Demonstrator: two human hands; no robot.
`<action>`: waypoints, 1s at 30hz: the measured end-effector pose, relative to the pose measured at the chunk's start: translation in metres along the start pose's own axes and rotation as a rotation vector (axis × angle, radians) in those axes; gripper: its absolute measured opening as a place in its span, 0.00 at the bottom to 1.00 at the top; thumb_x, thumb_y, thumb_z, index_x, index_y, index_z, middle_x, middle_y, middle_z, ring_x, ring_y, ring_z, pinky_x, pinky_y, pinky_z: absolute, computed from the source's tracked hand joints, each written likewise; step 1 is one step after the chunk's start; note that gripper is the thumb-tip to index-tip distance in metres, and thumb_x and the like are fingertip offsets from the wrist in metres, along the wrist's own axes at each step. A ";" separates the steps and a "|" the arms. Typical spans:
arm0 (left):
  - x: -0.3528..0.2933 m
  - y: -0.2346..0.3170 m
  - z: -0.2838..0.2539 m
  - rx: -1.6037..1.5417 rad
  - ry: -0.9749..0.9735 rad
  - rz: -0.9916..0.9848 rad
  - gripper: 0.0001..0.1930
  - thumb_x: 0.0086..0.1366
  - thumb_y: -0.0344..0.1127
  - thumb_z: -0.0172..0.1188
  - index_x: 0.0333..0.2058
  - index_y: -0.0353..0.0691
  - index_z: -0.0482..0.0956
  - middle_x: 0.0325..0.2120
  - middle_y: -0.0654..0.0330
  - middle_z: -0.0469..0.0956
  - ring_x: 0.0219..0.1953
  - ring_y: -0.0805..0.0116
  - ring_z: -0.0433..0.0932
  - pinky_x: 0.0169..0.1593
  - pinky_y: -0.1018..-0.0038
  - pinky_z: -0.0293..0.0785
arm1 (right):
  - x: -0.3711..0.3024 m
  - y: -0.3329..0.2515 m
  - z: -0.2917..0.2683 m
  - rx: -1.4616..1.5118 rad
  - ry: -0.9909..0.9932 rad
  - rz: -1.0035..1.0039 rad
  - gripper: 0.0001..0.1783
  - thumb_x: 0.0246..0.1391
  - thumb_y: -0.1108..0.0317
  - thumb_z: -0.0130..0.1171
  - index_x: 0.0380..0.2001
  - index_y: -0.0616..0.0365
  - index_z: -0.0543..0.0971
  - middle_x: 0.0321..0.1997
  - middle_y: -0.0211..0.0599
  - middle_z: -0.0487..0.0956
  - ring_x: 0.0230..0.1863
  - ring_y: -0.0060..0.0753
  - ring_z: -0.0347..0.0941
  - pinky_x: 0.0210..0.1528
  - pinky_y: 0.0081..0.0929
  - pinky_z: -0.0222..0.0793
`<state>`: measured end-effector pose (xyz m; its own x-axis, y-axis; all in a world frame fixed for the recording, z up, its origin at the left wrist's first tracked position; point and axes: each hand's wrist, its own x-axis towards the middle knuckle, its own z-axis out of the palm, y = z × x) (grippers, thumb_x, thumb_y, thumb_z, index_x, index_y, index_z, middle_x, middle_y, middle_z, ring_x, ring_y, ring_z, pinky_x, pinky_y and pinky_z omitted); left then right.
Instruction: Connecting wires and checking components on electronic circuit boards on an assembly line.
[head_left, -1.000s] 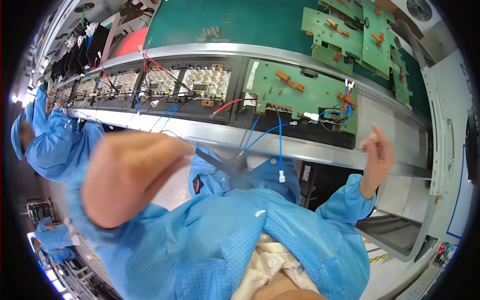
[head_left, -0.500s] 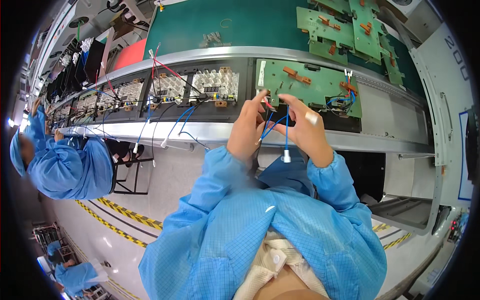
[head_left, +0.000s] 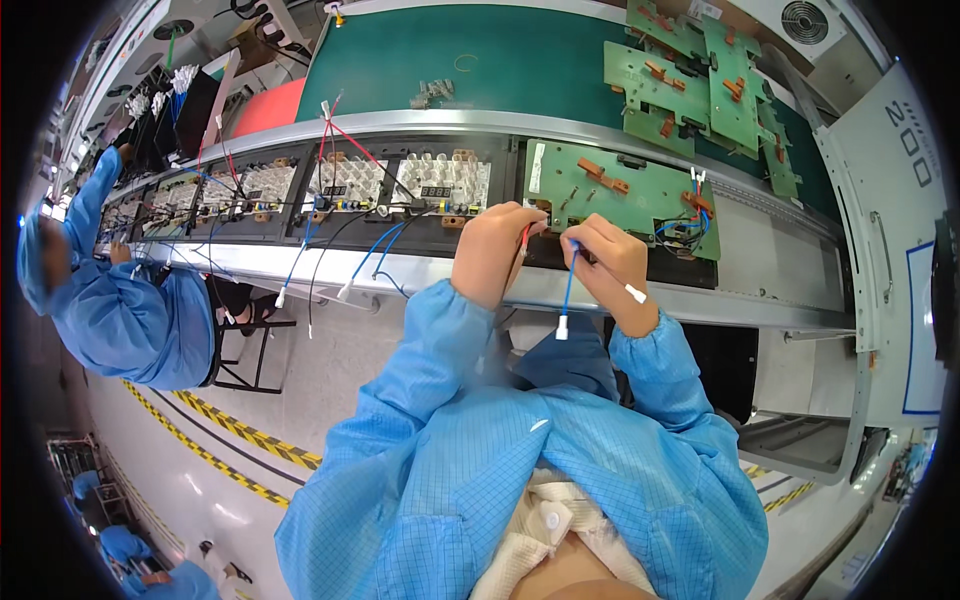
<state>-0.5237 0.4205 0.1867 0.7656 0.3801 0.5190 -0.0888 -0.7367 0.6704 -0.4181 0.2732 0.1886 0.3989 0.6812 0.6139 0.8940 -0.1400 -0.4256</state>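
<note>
A green circuit board [head_left: 570, 165] with orange-brown parts lies in a dark tray straight ahead of me. At its near left edge my left hand [head_left: 490, 252] is closed, with a red wire [head_left: 525, 237] running out from its fingertips. Just to the right, my right hand [head_left: 617, 262] pinches a blue wire [head_left: 569, 288], which hangs down over the metal rail and ends in a white connector [head_left: 562, 327]. A second white connector [head_left: 636, 294] shows against the right wrist. My fingers hide where the wires meet the board.
More boards with displays [head_left: 440, 178] sit in trays to the left, with loose wires hanging over the rail [head_left: 420, 268]. Bare green boards [head_left: 735, 105] are piled on the green mat [head_left: 540, 70] at the far right. A co-worker in blue [head_left: 140, 330] sits at the left.
Both hands have curled their fingers in closer to the board's near edge. The blue wires have spread apart, one connector now lying at my right wrist.
</note>
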 end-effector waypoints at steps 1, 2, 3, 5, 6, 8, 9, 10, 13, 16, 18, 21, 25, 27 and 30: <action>0.003 0.001 -0.002 -0.022 -0.020 -0.019 0.05 0.57 0.28 0.59 0.33 0.35 0.81 0.26 0.52 0.77 0.32 0.52 0.78 0.35 0.64 0.73 | 0.002 -0.003 -0.002 0.003 -0.017 0.044 0.05 0.43 0.74 0.62 0.24 0.52 0.77 0.22 0.32 0.72 0.22 0.35 0.72 0.23 0.28 0.67; 0.006 0.002 -0.005 -0.043 -0.041 -0.038 0.05 0.57 0.29 0.59 0.31 0.35 0.81 0.27 0.51 0.78 0.32 0.51 0.78 0.36 0.62 0.73 | 0.001 -0.003 -0.002 0.005 -0.023 0.039 0.05 0.43 0.74 0.62 0.24 0.52 0.77 0.22 0.32 0.72 0.22 0.35 0.72 0.23 0.28 0.67; 0.009 0.003 -0.007 -0.043 -0.036 -0.044 0.05 0.57 0.29 0.59 0.31 0.35 0.81 0.27 0.51 0.78 0.32 0.51 0.78 0.36 0.62 0.73 | -0.001 -0.003 -0.002 0.032 0.018 0.078 0.03 0.46 0.75 0.61 0.25 0.55 0.77 0.23 0.34 0.73 0.21 0.33 0.71 0.23 0.24 0.65; 0.016 0.006 -0.009 0.026 -0.080 0.010 0.06 0.56 0.31 0.59 0.29 0.35 0.81 0.25 0.48 0.78 0.31 0.48 0.78 0.36 0.61 0.73 | -0.002 0.006 -0.003 0.078 0.107 0.087 0.01 0.53 0.74 0.58 0.29 0.59 0.78 0.25 0.37 0.76 0.19 0.29 0.70 0.22 0.19 0.64; 0.021 0.006 -0.009 0.025 -0.076 0.007 0.06 0.56 0.31 0.59 0.29 0.35 0.81 0.25 0.48 0.78 0.31 0.48 0.78 0.36 0.61 0.73 | 0.000 0.009 -0.005 0.079 0.103 0.084 0.01 0.53 0.74 0.58 0.29 0.59 0.78 0.25 0.37 0.76 0.19 0.29 0.70 0.22 0.19 0.64; 0.031 0.003 -0.006 0.065 -0.202 -0.071 0.10 0.57 0.37 0.59 0.27 0.36 0.82 0.22 0.50 0.79 0.28 0.50 0.78 0.35 0.61 0.74 | 0.005 0.011 -0.009 0.211 0.059 0.317 0.04 0.54 0.71 0.59 0.31 0.61 0.79 0.23 0.38 0.76 0.20 0.26 0.71 0.23 0.19 0.65; 0.039 0.002 -0.004 0.064 -0.202 -0.070 0.10 0.57 0.37 0.59 0.27 0.36 0.82 0.22 0.50 0.79 0.28 0.50 0.78 0.35 0.61 0.74 | 0.009 0.014 -0.009 0.239 0.017 0.334 0.06 0.55 0.70 0.60 0.32 0.62 0.79 0.21 0.36 0.76 0.20 0.23 0.72 0.23 0.20 0.65; 0.046 -0.001 -0.001 0.153 -0.233 -0.026 0.11 0.56 0.39 0.60 0.25 0.36 0.82 0.21 0.50 0.78 0.27 0.50 0.78 0.35 0.61 0.74 | 0.013 0.014 -0.008 0.235 0.015 0.337 0.06 0.55 0.70 0.60 0.32 0.62 0.79 0.21 0.36 0.76 0.20 0.23 0.72 0.23 0.20 0.65; 0.072 0.002 0.005 0.292 -0.349 -0.001 0.10 0.52 0.37 0.63 0.22 0.36 0.82 0.20 0.48 0.78 0.27 0.49 0.79 0.34 0.60 0.75 | 0.022 0.016 -0.003 0.136 -0.084 0.382 0.08 0.54 0.70 0.60 0.38 0.61 0.78 0.21 0.34 0.77 0.19 0.23 0.74 0.21 0.20 0.65; 0.084 0.012 0.003 0.311 -0.448 -0.044 0.07 0.48 0.35 0.66 0.20 0.37 0.83 0.20 0.46 0.78 0.28 0.48 0.79 0.34 0.60 0.76 | 0.020 0.014 -0.001 0.330 -0.002 0.439 0.14 0.54 0.71 0.59 0.45 0.59 0.77 0.20 0.34 0.77 0.19 0.21 0.73 0.21 0.19 0.65; 0.087 0.011 0.005 0.305 -0.447 -0.009 0.06 0.47 0.35 0.66 0.21 0.39 0.83 0.20 0.47 0.78 0.27 0.49 0.79 0.34 0.61 0.76 | 0.019 0.010 0.003 0.389 0.045 0.494 0.20 0.54 0.72 0.60 0.51 0.56 0.75 0.19 0.33 0.76 0.17 0.19 0.71 0.20 0.19 0.63; 0.084 0.000 0.010 0.326 -0.417 0.118 0.06 0.51 0.36 0.62 0.25 0.41 0.84 0.21 0.49 0.78 0.27 0.49 0.78 0.33 0.60 0.76 | 0.023 0.005 0.007 0.302 0.095 0.452 0.17 0.54 0.72 0.60 0.49 0.56 0.78 0.18 0.32 0.75 0.16 0.18 0.66 0.20 0.19 0.61; 0.079 0.003 0.009 0.295 -0.453 0.254 0.06 0.52 0.33 0.60 0.27 0.40 0.83 0.21 0.49 0.78 0.26 0.48 0.78 0.32 0.60 0.75 | 0.011 0.027 0.026 0.124 0.285 0.292 0.07 0.54 0.72 0.60 0.35 0.60 0.82 0.18 0.32 0.76 0.17 0.16 0.66 0.20 0.18 0.60; 0.075 -0.002 0.017 0.400 -0.527 0.265 0.04 0.52 0.31 0.60 0.25 0.38 0.81 0.20 0.48 0.77 0.26 0.48 0.78 0.31 0.59 0.75 | 0.008 0.027 0.030 0.198 0.338 0.307 0.07 0.55 0.71 0.59 0.35 0.62 0.82 0.18 0.33 0.76 0.17 0.16 0.66 0.20 0.18 0.60; 0.068 -0.014 0.028 0.321 -0.410 0.334 0.04 0.52 0.30 0.59 0.24 0.37 0.81 0.19 0.49 0.77 0.25 0.47 0.78 0.31 0.59 0.75 | 0.010 0.023 0.027 0.338 0.388 0.354 0.08 0.57 0.70 0.58 0.33 0.65 0.81 0.17 0.32 0.74 0.17 0.16 0.64 0.20 0.18 0.58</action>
<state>-0.4522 0.4409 0.1982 0.9177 -0.0990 0.3848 -0.2187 -0.9344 0.2811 -0.3995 0.2962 0.1665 0.7613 0.3154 0.5666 0.6051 -0.0314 -0.7955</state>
